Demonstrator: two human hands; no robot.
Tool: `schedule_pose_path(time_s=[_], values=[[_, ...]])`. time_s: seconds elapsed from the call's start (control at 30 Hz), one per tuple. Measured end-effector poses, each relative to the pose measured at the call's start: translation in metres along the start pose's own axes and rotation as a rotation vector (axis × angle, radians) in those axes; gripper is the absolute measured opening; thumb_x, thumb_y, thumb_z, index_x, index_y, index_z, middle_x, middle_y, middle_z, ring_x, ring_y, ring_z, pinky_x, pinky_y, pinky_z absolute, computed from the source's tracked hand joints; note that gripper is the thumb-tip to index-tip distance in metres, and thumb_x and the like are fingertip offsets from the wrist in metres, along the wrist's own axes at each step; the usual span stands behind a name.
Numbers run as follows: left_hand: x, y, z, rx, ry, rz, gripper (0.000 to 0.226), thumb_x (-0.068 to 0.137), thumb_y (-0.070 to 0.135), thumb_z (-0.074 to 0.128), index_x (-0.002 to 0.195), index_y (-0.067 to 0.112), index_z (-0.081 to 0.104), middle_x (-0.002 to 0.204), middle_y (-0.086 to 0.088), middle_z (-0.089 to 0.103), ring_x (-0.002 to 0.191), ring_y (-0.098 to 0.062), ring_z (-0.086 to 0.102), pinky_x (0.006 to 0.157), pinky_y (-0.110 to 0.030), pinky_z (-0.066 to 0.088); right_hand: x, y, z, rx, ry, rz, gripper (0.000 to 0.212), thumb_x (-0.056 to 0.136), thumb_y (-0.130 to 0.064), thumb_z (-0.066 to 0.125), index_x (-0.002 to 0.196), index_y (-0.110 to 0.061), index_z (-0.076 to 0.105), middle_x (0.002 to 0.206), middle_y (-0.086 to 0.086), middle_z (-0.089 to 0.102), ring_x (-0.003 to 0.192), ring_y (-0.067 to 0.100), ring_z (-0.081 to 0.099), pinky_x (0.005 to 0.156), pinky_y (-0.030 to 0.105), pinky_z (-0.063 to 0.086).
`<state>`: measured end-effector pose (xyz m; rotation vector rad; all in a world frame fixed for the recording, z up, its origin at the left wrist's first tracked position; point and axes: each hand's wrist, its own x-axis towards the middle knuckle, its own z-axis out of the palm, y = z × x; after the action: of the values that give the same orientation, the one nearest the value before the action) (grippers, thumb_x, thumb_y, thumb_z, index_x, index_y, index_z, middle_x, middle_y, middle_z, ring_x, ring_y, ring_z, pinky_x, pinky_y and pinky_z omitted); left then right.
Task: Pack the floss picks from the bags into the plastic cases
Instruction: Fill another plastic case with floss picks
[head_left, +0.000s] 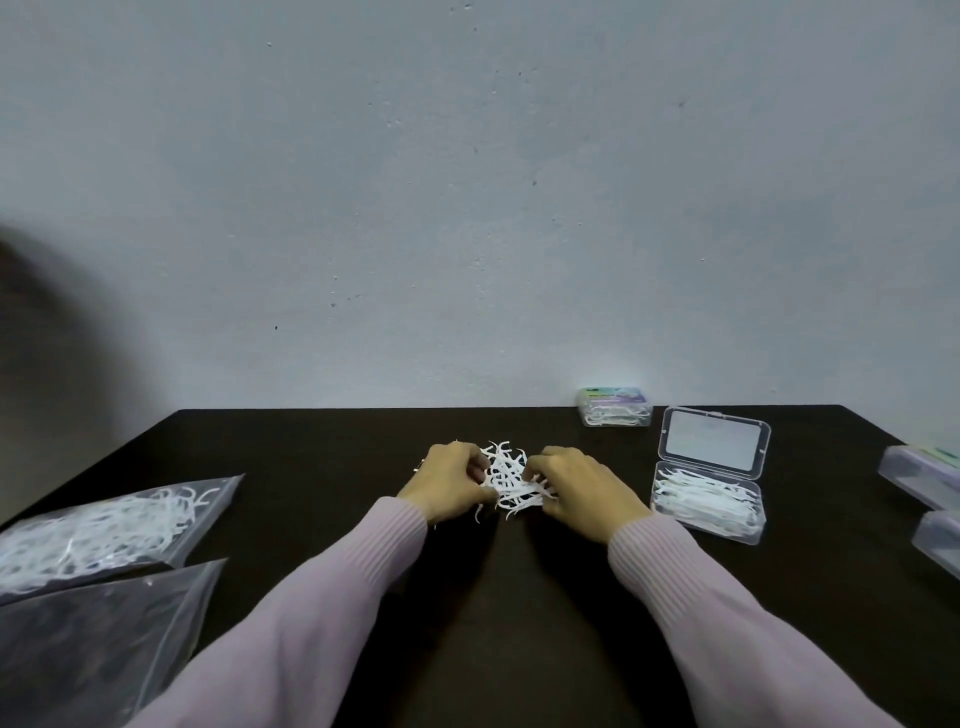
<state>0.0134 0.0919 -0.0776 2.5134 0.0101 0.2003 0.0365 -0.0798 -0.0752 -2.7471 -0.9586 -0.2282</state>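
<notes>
Your left hand (451, 480) and right hand (582, 488) curl their fingers into the loose floss picks (511, 480) between them | step: gathering a bundle | next: align it, carry rightward to the open case (709, 499) beside your right hand | full bag (104, 525) lies well left on the surface (519, 597).

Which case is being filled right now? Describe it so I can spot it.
On the dark table, look just right of the right hand. The open case lies there, lid tipped back, floss picks inside. The neighbouring cases are all closed.
</notes>
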Motion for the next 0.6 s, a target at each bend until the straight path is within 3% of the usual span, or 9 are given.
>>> schedule_pose_path(time_s=[0.1,0.27,0.37,0.47,0.53,0.6], values=[[-0.0014,-0.0002,0.0021,-0.042,0.007,0.013,0.038,0.071,0.013,0.081,0.104,0.005,0.064,0.091,-0.002,0.063,0.078,-0.007,0.056,0.063,-0.004,0.043,0.0010,0.0038,0.0009,0.080,0.011,0.007,0.029,0.086,-0.006,0.056,0.113,-0.016,0.058,0.114,0.003,0.054,0.104,0.023,0.056,0.088,0.035,0.047],[-0.0023,0.0003,0.0025,-0.108,0.025,-0.002,0.030,0.073,-0.006,0.073,0.102,0.000,0.066,0.088,-0.005,0.062,0.068,0.000,0.054,0.060,-0.004,0.045,0.0004,0.0064,-0.0044,0.120,-0.002,0.013,0.035,0.083,-0.008,0.056,0.116,-0.021,0.058,0.116,-0.001,0.057,0.111,0.016,0.053,0.089,0.029,0.043],[-0.0040,0.0015,0.0015,-0.084,0.040,0.005,0.028,0.074,0.006,0.076,0.100,0.006,0.066,0.090,-0.002,0.064,0.076,-0.006,0.058,0.069,-0.007,0.046,-0.0026,0.0051,-0.0070,0.042,-0.039,0.007,0.041,0.084,-0.020,0.058,0.125,-0.025,0.052,0.125,-0.002,0.053,0.119,0.018,0.048,0.093,0.032,0.039],[-0.0064,-0.0002,0.0016,-0.003,0.054,-0.030,0.039,0.067,0.028,0.084,0.099,0.012,0.065,0.085,0.006,0.060,0.079,-0.007,0.056,0.080,-0.022,0.050,-0.0029,0.0048,-0.0064,0.047,-0.094,0.042,0.040,0.088,-0.024,0.057,0.127,-0.025,0.050,0.129,-0.002,0.052,0.120,0.018,0.049,0.095,0.036,0.040],[-0.0076,0.0000,0.0020,0.021,0.053,-0.035,0.039,0.066,0.027,0.085,0.097,0.012,0.067,0.081,0.007,0.058,0.076,-0.006,0.055,0.079,-0.022,0.050,-0.0023,0.0049,-0.0066,0.030,-0.071,0.030,0.034,0.089,-0.024,0.058,0.123,-0.024,0.053,0.125,-0.002,0.055,0.114,0.017,0.052,0.092,0.034,0.042],[-0.0065,0.0012,0.0021,0.009,0.044,-0.011,0.031,0.069,0.019,0.083,0.095,0.010,0.070,0.077,0.005,0.059,0.071,-0.004,0.055,0.068,-0.013,0.046,-0.0016,0.0046,-0.0074,-0.003,-0.045,0.003,0.030,0.089,-0.024,0.058,0.119,-0.022,0.055,0.121,-0.001,0.056,0.111,0.017,0.053,0.089,0.032,0.043]])
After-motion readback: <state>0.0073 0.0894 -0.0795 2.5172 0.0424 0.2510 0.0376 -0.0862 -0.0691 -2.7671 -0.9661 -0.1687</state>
